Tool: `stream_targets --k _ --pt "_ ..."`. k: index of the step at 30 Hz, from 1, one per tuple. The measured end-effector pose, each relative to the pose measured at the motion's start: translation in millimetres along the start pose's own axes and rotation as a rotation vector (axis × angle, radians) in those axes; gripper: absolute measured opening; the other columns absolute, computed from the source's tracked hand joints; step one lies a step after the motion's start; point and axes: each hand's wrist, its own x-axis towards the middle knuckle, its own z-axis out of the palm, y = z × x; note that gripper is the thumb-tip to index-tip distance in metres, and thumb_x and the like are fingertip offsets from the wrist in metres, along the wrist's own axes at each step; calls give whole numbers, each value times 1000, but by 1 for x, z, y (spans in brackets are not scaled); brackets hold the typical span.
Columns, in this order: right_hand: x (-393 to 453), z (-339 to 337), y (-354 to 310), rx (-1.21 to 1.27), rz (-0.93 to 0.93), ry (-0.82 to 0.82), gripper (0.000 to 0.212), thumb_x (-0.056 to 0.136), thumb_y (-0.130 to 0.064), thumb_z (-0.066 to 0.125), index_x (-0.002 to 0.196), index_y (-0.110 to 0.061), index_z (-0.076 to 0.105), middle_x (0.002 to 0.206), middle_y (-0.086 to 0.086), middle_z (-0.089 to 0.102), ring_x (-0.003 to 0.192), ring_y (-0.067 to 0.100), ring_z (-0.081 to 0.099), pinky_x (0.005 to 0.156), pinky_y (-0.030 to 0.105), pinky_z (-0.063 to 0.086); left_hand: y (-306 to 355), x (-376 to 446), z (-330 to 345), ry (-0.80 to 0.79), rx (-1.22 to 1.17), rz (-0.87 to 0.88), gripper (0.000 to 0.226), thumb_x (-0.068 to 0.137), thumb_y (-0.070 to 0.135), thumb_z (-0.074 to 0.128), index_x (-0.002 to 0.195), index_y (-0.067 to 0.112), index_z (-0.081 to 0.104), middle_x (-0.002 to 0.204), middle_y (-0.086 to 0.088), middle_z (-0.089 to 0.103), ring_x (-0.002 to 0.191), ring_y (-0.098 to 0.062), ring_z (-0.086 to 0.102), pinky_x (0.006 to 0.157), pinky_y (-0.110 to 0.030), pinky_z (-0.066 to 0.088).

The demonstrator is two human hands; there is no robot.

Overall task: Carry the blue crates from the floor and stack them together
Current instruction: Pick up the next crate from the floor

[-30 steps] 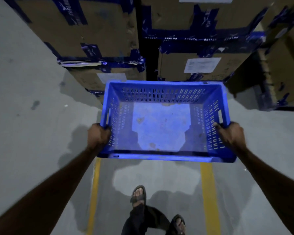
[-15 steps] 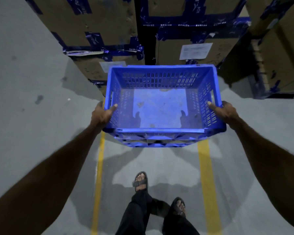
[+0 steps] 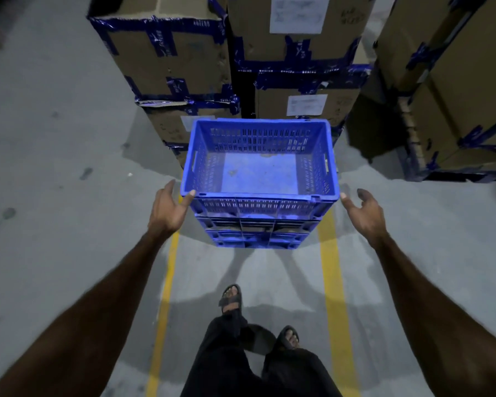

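Crate set on the stack, both grips let go

The top blue crate (image 3: 259, 163) sits on the stacked crates (image 3: 257, 232) between both grips; left hand (image 3: 168, 209) spread, thumb at its rim, right hand (image 3: 365, 212) spread just clear, likely checking it sits square.

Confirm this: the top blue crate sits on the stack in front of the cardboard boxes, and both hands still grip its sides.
Not quite. The top blue crate does sit on the stack before the cardboard boxes, but the head view shows the left hand and right hand open; only the left thumb touches its rim.
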Motion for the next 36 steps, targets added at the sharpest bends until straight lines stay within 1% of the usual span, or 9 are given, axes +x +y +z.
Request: stream_targets --k 4,8,13,16,19,23,28,33,36 --pt "-38 -3 0 97 -87 -21 76 92 -56 66 150 -12 46 153 11 50 139 30 49 114 39 38 20 -73 1 53 -47 151 62 97 42 65 150 15 46 138 -16 55 118 -34 56 95 -40 47" --pt "-77 -9 1 133 -171 -33 73 92 -52 67 150 -14 44 153 9 50 141 27 48 115 39 38 21 -123 -1 82 -58 190 64 97 42 65 152 19 42 123 -3 51 109 -28 56 87 -36 44" --pt "-136 -16 11 114 -232 -43 79 91 -57 66 154 -18 40 157 4 46 143 24 45 117 42 38 4 -159 1 52 -88 148 69 96 51 63 154 21 41 138 -11 55 113 -28 60 96 -39 48" --pt "-179 -19 22 94 -241 -21 82 90 -60 66 156 -19 37 159 3 44 144 23 44 117 43 38 -22 -176 15 1 -140 182 68 93 62 61 148 24 47 145 -5 56 125 -28 59 105 -51 49" --pt "-224 -17 37 110 -208 49 79 91 -56 67 155 -18 39 157 2 46 143 21 45 116 40 38 -42 -197 28 -72 -163 169 75 93 56 65 154 20 41 152 -8 48 132 -28 54 109 -51 45" --pt "-281 -10 60 181 -87 138 77 91 -51 69 154 -19 40 154 2 50 140 21 49 115 40 39 -55 -226 27 -178 -171 207 76 95 51 65 158 21 36 151 -7 45 123 -23 56 105 -41 47" --pt "-360 2 98 256 37 247 72 93 -45 70 154 -20 40 153 5 51 138 23 50 111 44 42 -81 -250 30 -246 -155 272 79 92 60 61 159 27 33 158 -7 41 139 -29 48 111 -52 43" --pt "-437 -7 131 300 118 344 73 93 -45 69 154 -19 39 153 6 50 137 25 51 110 45 44 -81 -291 36 -362 -130 357 77 96 55 59 161 29 28 161 -6 33 132 -26 53 107 -44 46" --pt "-473 -19 151 319 164 424 73 93 -45 69 154 -19 39 152 5 51 137 24 52 111 44 43 -76 -314 45 -427 -96 424 79 94 64 55 161 34 25 164 -3 27 137 -24 49 110 -49 43"
